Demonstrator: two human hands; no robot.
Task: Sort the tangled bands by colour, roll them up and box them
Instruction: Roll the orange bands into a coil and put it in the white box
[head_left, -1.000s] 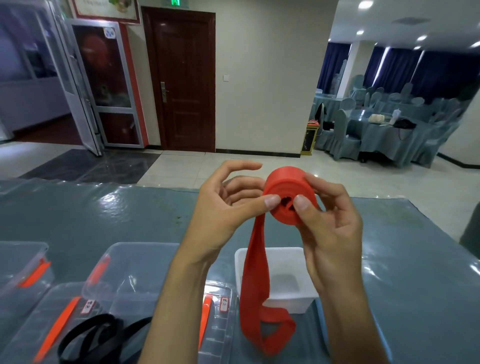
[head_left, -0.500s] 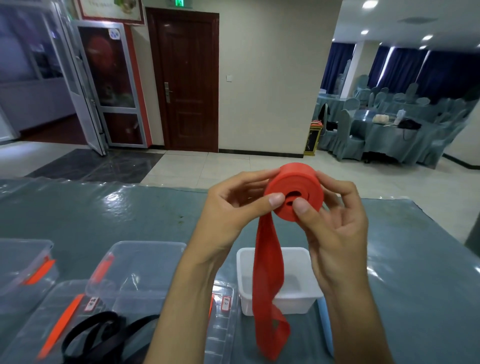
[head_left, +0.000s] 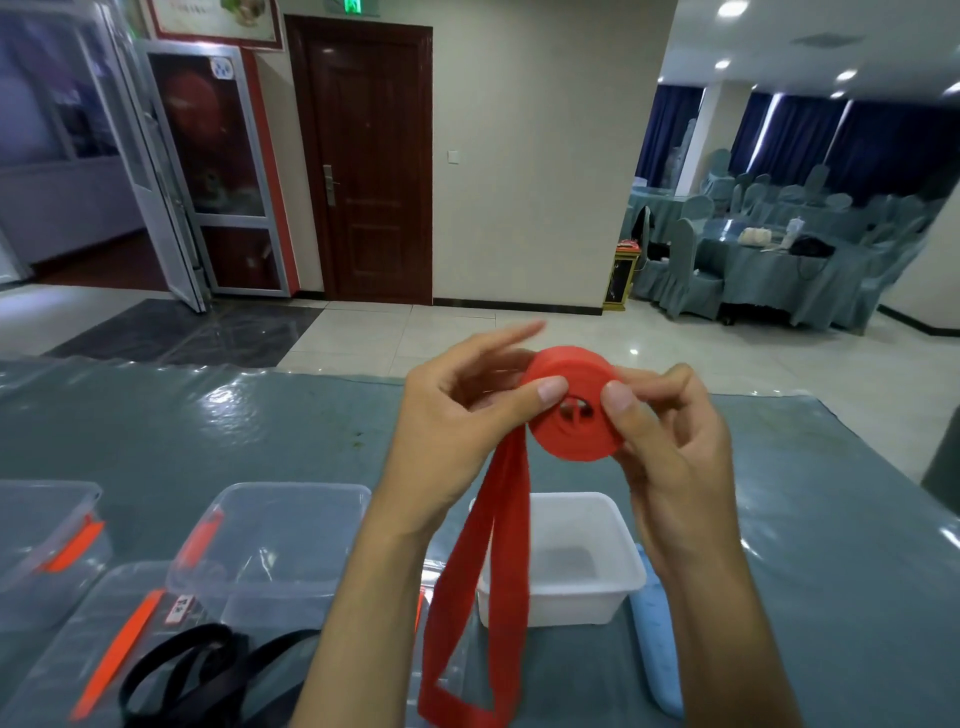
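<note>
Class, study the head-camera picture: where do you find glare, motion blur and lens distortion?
Head view: ceiling lights glare off the glossy table cover; the left hand has its raised fingertip smeared by motion, while the red band roll stays fairly sharp; the wide lens bends the glass door at the frame edge.

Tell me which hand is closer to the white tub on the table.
Right. The right hand holds the red band roll above the white tub, with its wrist passing over the tub's right edge. The left hand grips the roll above and left of it.
</note>
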